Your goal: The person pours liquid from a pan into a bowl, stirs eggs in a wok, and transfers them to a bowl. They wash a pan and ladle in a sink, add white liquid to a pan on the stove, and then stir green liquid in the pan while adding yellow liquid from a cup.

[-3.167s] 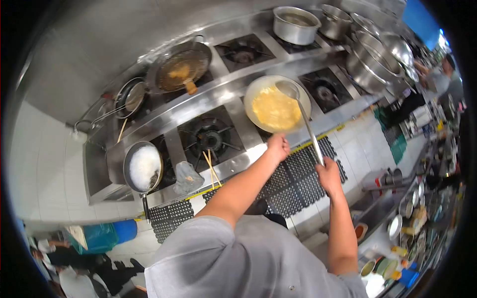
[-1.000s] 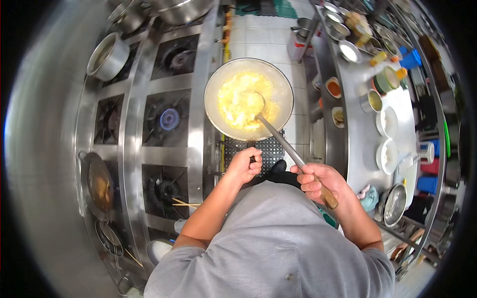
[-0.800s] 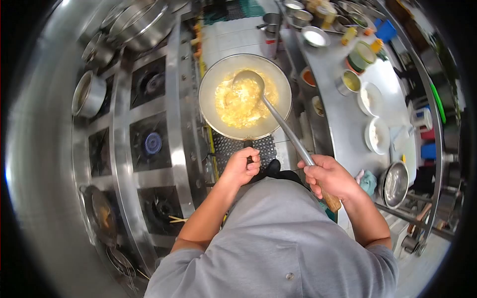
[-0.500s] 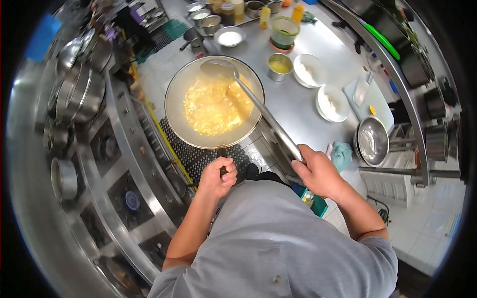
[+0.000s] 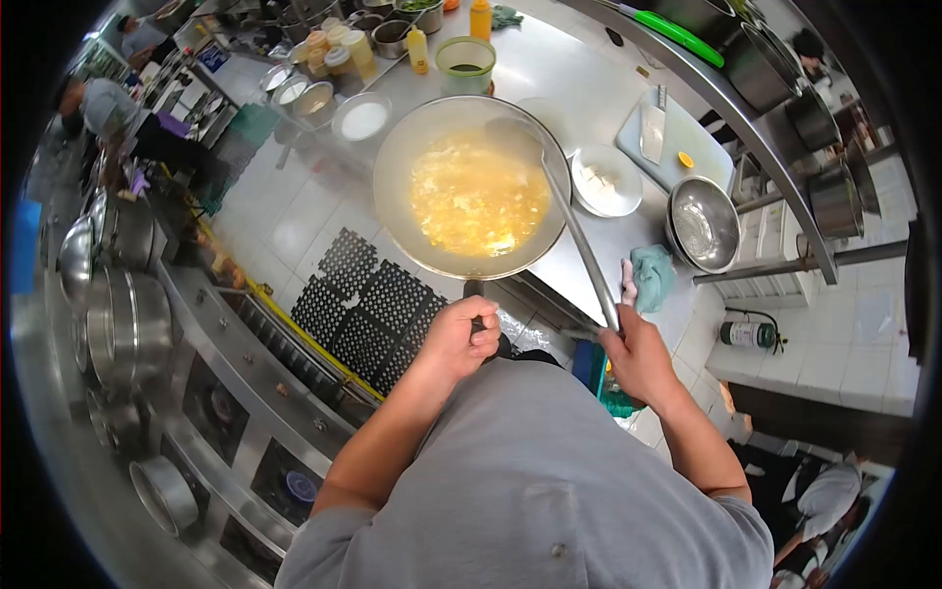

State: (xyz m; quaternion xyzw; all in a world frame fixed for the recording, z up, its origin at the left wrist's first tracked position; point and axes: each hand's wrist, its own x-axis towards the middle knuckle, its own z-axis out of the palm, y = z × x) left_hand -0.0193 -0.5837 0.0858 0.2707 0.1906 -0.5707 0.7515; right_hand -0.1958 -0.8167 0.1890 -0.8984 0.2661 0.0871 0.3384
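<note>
My left hand (image 5: 461,336) is wrapped around the dark handle of a wide wok (image 5: 394,187), raised in front of me. Inside the wok lies a steaming yellow mixture (image 5: 471,206) with small pale and yellow pieces in liquid. A long metal ladle (image 5: 586,243) is gripped at its handle end by my right hand (image 5: 642,358). Its head rests inside the wok at the far right wall, partly veiled by steam. The wok's right side overlaps the metal table (image 5: 549,74) and hides part of a bowl.
A white bowl (image 5: 605,187), nested metal bowls (image 5: 704,226), a teal cloth (image 5: 652,278) and a cutting board (image 5: 633,137) with a cleaver (image 5: 654,128) lie to the right. The stove (image 5: 324,407) has a blue-lit burner (image 5: 301,486). People (image 5: 108,108) stand farther off, left and lower right.
The wok and both hands have shifted right in view, the wok now overlapping the table edge and bowls. The ladle handle stands steeper, its head farther right. The view has turned.
</note>
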